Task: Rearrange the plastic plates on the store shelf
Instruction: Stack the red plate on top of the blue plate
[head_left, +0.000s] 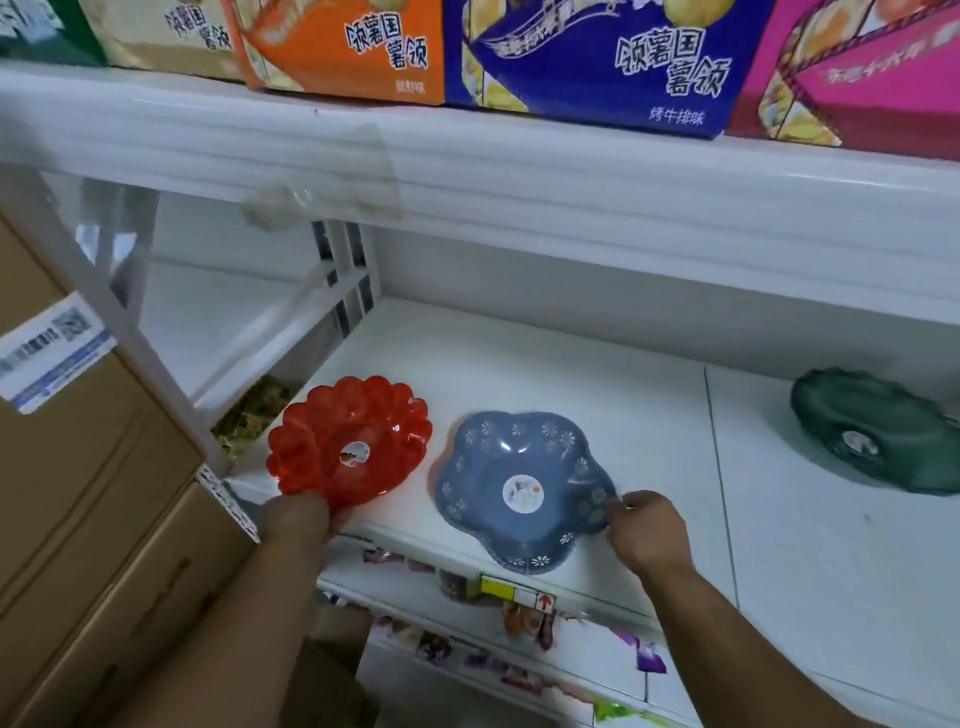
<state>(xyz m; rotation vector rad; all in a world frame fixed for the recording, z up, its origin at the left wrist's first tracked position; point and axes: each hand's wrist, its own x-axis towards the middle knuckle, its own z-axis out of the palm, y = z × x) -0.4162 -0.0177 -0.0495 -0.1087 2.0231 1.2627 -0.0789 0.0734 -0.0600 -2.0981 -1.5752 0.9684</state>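
A red scalloped plastic plate (349, 440) sits at the left front of the white shelf (561, 374), with a round sticker in its middle. My left hand (298, 519) grips its near rim. To its right lies a blue flower-shaped plate (524, 488) with white daisy prints; it overhangs the shelf's front edge a little. My right hand (647, 530) pinches the blue plate's right rim. A dark green plate (878, 431) rests tilted at the far right of the shelf, apart from both hands.
The upper shelf (467, 150) overhangs closely, carrying snack boxes (597, 57). Cardboard cartons (78, 493) stand at the left beside a white shelf bracket (119, 322). Small packets (519, 670) fill the shelf below. Bare shelf surface lies between the blue and green plates.
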